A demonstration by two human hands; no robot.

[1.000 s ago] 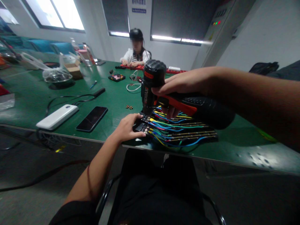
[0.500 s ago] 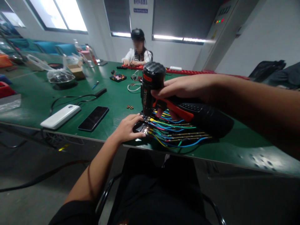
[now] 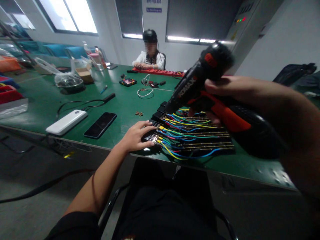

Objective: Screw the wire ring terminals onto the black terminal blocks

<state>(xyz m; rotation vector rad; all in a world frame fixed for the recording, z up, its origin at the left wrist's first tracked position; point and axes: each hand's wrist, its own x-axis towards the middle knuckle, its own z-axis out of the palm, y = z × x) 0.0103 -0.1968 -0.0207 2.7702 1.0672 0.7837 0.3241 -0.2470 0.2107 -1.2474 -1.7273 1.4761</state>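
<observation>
My right hand (image 3: 252, 91) is wrapped round the handle of a black and orange cordless drill (image 3: 183, 93), held tilted with its nose pointing down and left. The drill's tip hides part of the far end of a row of black terminal blocks (image 3: 155, 137); whether it touches them I cannot tell. Coloured wires (image 3: 191, 134) in yellow, blue, green and red run right from the blocks over dark strips. My left hand (image 3: 136, 137) grips the near blocks from the left, thumb and fingers spread along them. Several small brass-coloured screws (image 3: 139, 113) lie beyond it.
Left of my hand lie a black phone (image 3: 100, 125) and a white power bank (image 3: 67, 122) with a cable. A white cable (image 3: 145, 93) and a small box (image 3: 127, 82) are farther back. Across the green table sits a person (image 3: 150, 58) behind a long red rack (image 3: 162, 72).
The drill has swung from nearly upright to a slant and moved right with my right hand, uncovering the far terminal blocks and more wires. My left hand has stayed on the blocks.
</observation>
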